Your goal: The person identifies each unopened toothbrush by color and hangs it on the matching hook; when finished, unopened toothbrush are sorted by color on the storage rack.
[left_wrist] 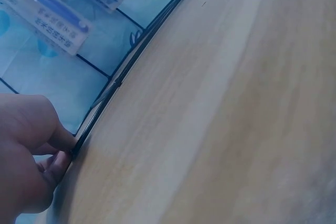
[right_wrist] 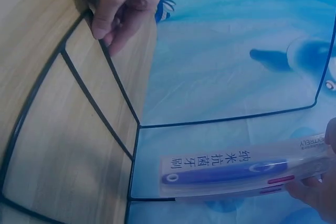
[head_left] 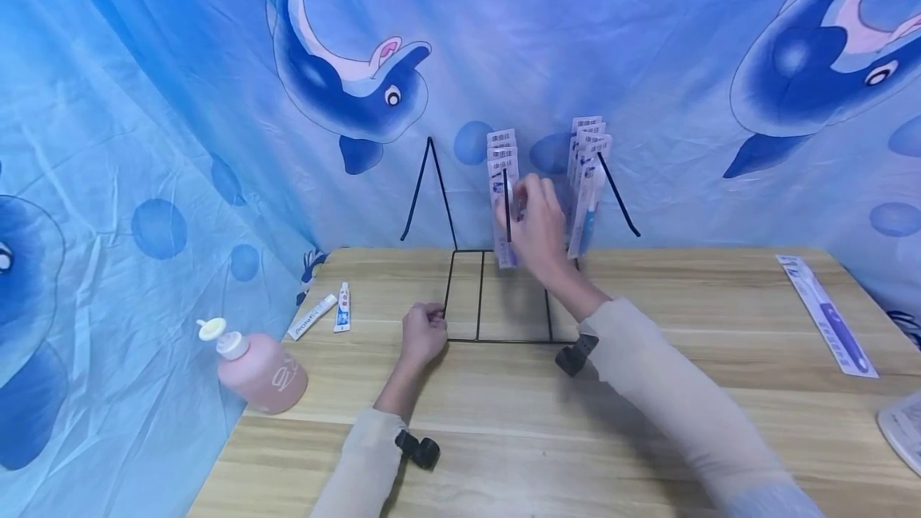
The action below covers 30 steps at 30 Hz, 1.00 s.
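L hand pins wire rack base w/ curled fingers, R hand pinches hung toothbrush pack; one pack left on counter.

Thin black wire rack, glossy plastic toothbrush packs, pale wood-grain table — matt, smooth.

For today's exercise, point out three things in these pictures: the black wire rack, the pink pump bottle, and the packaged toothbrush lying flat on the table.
black wire rack (head_left: 498,340): head view, front bar of its base.
pink pump bottle (head_left: 262,374): head view, middle of its body.
packaged toothbrush (head_left: 827,315): head view, middle of the pack, at the table's right.
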Tool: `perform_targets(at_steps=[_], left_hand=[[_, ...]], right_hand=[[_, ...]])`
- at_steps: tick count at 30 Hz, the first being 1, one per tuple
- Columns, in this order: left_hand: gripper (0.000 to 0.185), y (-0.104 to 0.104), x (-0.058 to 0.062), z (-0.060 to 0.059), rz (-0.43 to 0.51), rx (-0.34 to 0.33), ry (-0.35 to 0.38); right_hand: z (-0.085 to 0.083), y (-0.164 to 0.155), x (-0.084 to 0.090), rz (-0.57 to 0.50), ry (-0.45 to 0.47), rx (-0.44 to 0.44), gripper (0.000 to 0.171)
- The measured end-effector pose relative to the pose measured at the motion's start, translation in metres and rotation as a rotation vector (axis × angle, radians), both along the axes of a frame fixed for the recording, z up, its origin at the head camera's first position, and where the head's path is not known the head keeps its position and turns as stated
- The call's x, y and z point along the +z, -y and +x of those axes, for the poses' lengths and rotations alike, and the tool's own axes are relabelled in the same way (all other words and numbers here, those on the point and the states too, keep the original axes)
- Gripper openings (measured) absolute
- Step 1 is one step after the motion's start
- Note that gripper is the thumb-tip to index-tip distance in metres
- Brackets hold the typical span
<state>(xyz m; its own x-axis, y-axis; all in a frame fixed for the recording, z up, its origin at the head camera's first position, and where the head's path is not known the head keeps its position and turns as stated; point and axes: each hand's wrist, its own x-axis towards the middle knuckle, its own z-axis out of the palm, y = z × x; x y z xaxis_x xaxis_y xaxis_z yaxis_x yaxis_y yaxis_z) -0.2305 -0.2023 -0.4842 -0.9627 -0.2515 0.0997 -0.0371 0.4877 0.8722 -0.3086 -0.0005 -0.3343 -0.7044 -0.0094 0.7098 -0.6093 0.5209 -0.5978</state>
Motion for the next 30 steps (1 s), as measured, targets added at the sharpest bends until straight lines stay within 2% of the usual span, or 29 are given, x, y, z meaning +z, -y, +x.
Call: perform_targets(at_steps=[9,15,19,24,30], left_hand=[[0.037,-0.001,0.002,0.0,-0.018,0.003,-0.015],[0.036,0.0,0.0,-0.001,-0.027,0.003,-0.03],[0.036,0.0,-0.002,-0.001,-0.038,0.006,-0.036],[0.035,-0.001,-0.003,-0.001,-0.047,0.007,-0.042],[0.035,0.0,-0.001,-0.001,-0.04,0.006,-0.044]], right_hand=[[-0.015,0.008,0.003,-0.028,0.06,-0.043,0.023],[-0.018,0.008,0.0,-0.033,0.07,-0.051,0.024],[-0.017,0.006,-0.002,-0.037,0.068,-0.029,0.025],[-0.013,0.001,-0.005,-0.023,0.093,-0.001,0.035],[0.001,-0.016,-0.006,0.028,0.117,0.022,0.044]])
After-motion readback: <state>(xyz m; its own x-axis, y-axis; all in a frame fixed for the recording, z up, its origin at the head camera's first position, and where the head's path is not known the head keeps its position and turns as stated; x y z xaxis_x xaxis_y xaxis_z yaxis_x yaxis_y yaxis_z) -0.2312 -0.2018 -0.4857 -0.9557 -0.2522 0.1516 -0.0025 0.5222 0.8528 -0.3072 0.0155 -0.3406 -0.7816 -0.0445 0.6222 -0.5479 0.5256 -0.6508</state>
